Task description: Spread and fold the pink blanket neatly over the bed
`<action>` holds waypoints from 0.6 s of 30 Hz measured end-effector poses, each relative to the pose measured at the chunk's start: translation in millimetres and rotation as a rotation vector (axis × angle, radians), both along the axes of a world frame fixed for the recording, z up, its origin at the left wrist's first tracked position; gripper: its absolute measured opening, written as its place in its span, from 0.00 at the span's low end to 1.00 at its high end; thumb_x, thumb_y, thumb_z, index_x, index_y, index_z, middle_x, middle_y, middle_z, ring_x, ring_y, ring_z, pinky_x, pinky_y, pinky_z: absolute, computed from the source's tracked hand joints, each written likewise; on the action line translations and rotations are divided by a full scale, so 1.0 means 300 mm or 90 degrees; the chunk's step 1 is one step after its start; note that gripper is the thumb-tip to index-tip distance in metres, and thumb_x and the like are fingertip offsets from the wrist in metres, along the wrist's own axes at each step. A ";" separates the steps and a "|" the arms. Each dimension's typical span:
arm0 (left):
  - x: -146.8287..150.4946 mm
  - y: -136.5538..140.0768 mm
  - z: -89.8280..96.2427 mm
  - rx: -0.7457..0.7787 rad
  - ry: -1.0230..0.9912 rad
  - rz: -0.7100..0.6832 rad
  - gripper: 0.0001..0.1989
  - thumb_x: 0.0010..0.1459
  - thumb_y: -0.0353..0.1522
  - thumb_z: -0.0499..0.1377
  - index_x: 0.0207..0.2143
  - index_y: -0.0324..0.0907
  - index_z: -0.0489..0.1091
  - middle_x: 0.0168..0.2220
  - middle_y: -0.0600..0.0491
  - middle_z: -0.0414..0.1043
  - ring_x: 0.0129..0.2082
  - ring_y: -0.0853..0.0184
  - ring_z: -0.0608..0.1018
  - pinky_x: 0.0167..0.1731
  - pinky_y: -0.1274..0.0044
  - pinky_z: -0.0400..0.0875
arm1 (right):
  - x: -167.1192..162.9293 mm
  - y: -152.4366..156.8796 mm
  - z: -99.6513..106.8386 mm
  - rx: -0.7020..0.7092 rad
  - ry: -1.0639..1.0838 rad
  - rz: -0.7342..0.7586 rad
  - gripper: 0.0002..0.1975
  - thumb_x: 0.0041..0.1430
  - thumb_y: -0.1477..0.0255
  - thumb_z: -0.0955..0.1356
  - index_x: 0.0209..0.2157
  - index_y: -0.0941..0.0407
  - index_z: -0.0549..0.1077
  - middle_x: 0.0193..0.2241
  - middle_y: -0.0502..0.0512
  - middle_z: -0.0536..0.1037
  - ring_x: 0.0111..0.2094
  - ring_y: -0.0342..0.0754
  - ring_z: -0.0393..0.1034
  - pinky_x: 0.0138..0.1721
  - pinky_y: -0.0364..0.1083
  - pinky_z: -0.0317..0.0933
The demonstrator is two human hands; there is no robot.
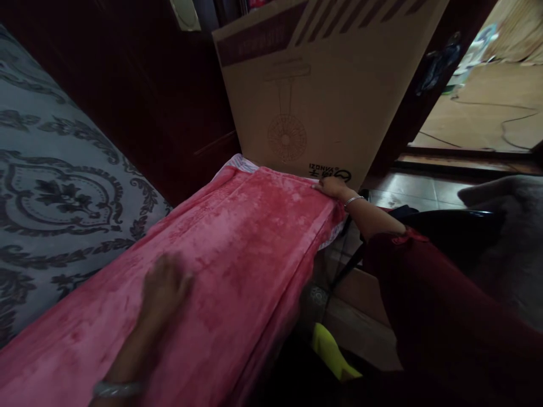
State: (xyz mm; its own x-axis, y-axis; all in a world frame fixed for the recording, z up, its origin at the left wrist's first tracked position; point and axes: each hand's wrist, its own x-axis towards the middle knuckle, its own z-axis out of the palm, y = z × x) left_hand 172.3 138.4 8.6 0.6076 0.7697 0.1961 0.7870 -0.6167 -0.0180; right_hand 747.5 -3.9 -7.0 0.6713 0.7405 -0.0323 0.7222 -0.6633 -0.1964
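Near cardboard box [335, 102], pink blanket [237, 243] lies spread approx. flat. L hand [165, 285], blurred, over its middle; contact/grip unconfirmed. R hand [333, 187] at far RH corner, fingers on edge; pinch or plain rest, can't tell. Hands well apart, blanket between.

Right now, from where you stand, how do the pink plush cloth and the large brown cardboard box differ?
The pink plush cloth is mottled, while the brown cardboard box carries printed stripes and a line drawing. The cloth lies spread out; the box stands at its far end, lettering upside down. The right hand touches the cloth's far edge, while neither hand visibly holds the box. Both run out of the picture.
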 end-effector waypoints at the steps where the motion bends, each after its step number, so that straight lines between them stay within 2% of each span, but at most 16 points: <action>1: 0.086 -0.055 -0.013 -0.020 0.019 -0.059 0.33 0.68 0.43 0.45 0.70 0.36 0.57 0.72 0.36 0.54 0.73 0.47 0.56 0.67 0.51 0.54 | 0.001 -0.002 -0.010 0.005 -0.007 0.001 0.29 0.70 0.51 0.61 0.50 0.61 0.80 0.49 0.71 0.80 0.51 0.60 0.75 0.49 0.49 0.65; 4: 0.285 -0.234 -0.069 -0.064 0.067 -0.309 0.32 0.69 0.45 0.49 0.71 0.47 0.56 0.73 0.44 0.52 0.73 0.51 0.54 0.69 0.51 0.50 | 0.011 -0.007 -0.046 0.029 -0.032 -0.016 0.32 0.69 0.48 0.60 0.49 0.60 0.80 0.49 0.71 0.80 0.51 0.61 0.75 0.48 0.49 0.65; 6: 0.347 -0.328 -0.106 -0.066 0.069 -0.401 0.32 0.70 0.45 0.50 0.73 0.49 0.53 0.74 0.46 0.50 0.74 0.53 0.53 0.70 0.51 0.47 | 0.021 -0.009 -0.067 0.054 -0.037 -0.034 0.33 0.69 0.47 0.60 0.50 0.60 0.80 0.49 0.71 0.80 0.51 0.62 0.74 0.48 0.50 0.66; 9: 0.359 -0.389 -0.139 -0.044 0.055 -0.427 0.31 0.71 0.44 0.49 0.73 0.50 0.51 0.75 0.47 0.47 0.74 0.53 0.51 0.71 0.50 0.44 | 0.035 -0.009 -0.081 0.076 -0.024 -0.044 0.34 0.68 0.46 0.61 0.51 0.60 0.80 0.50 0.70 0.80 0.52 0.63 0.74 0.49 0.51 0.66; 18: 0.347 -0.380 -0.134 -0.055 0.068 -0.432 0.30 0.72 0.43 0.48 0.73 0.51 0.51 0.76 0.49 0.44 0.75 0.52 0.47 0.71 0.51 0.43 | 0.031 -0.014 -0.088 0.093 -0.018 -0.074 0.35 0.67 0.44 0.61 0.52 0.60 0.80 0.49 0.71 0.80 0.51 0.65 0.74 0.49 0.53 0.66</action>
State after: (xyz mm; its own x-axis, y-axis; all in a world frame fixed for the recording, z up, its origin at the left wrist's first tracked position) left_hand 276.4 24.3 -31.5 0.9728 0.2225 0.0638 0.2231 -0.9748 -0.0016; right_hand 756.7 -8.1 -33.4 0.7515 0.6535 0.0899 0.6491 -0.7083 -0.2774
